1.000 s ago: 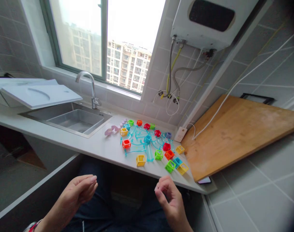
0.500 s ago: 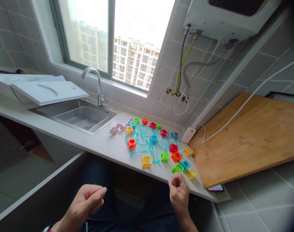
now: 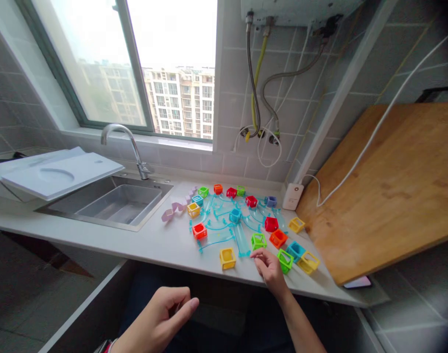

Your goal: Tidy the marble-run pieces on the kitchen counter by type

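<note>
My right hand (image 3: 268,270) is over the counter's front edge, fingers bent but apart, with nothing seen in them. Its fingertips are close to the end of a clear-blue track piece (image 3: 242,240) and just below a green open cube block (image 3: 258,240). Another green cube block (image 3: 284,261) sits right beside its wrist side. Lower down, my left hand (image 3: 168,314) hovers in front of the counter, fingers curled into a loose fist and thumb stretched out; nothing shows in it. A yellow cube block (image 3: 227,258) stands near the edge between the hands.
Several coloured cubes and clear-blue track pieces spread over the white counter (image 3: 135,243). A pale purple zigzag strip (image 3: 173,211) lies by the sink (image 3: 135,223). White box parts (image 3: 62,171) overhang the sink's left. A wooden board (image 3: 393,196) leans at the right, near a white plug adapter (image 3: 293,196).
My right hand has moved forward and left to the track piece, its fingers loosening. The left hand has shifted right, still curled. The whole view has turned and come nearer the counter.
</note>
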A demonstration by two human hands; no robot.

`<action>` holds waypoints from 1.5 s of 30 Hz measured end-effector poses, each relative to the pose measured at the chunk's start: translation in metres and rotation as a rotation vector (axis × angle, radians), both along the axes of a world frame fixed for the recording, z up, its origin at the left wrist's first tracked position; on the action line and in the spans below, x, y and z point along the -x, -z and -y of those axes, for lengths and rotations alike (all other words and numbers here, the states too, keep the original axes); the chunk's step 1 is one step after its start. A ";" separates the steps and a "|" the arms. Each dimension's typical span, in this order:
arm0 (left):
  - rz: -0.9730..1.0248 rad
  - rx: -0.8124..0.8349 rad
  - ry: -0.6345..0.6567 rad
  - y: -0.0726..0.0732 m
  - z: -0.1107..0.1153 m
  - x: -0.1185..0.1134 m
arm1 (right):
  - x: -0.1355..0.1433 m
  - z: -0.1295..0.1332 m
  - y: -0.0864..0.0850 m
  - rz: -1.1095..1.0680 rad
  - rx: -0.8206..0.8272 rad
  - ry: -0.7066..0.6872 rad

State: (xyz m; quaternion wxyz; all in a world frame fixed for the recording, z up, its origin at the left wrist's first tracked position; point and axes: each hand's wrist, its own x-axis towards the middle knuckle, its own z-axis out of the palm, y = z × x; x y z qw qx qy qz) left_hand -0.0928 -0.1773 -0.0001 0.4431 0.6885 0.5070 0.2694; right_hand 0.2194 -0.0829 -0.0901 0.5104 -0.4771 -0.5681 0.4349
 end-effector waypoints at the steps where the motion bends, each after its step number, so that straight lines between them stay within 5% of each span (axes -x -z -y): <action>1: -0.076 -0.046 0.048 -0.012 -0.010 -0.004 | -0.001 0.000 0.001 -0.013 0.014 -0.017; 5: -0.325 -0.247 0.212 -0.051 -0.064 -0.023 | -0.003 0.003 0.002 -0.062 0.047 -0.036; 8: -0.513 -0.396 0.265 -0.059 -0.114 -0.040 | -0.004 0.002 0.002 -0.096 0.060 -0.042; 15: -0.771 -0.542 0.324 -0.024 -0.241 -0.084 | -0.007 -0.003 0.012 -0.196 0.105 -0.058; 20: -0.813 -0.566 0.388 0.006 -0.300 -0.104 | -0.007 -0.003 0.011 -0.223 0.107 -0.061; 27: -0.783 -0.576 0.490 0.023 -0.320 -0.114 | -0.007 -0.001 0.004 -0.223 0.104 -0.094; 45: -0.508 -0.629 0.387 -0.002 -0.306 -0.077 | -0.008 -0.002 0.014 -0.164 0.108 -0.092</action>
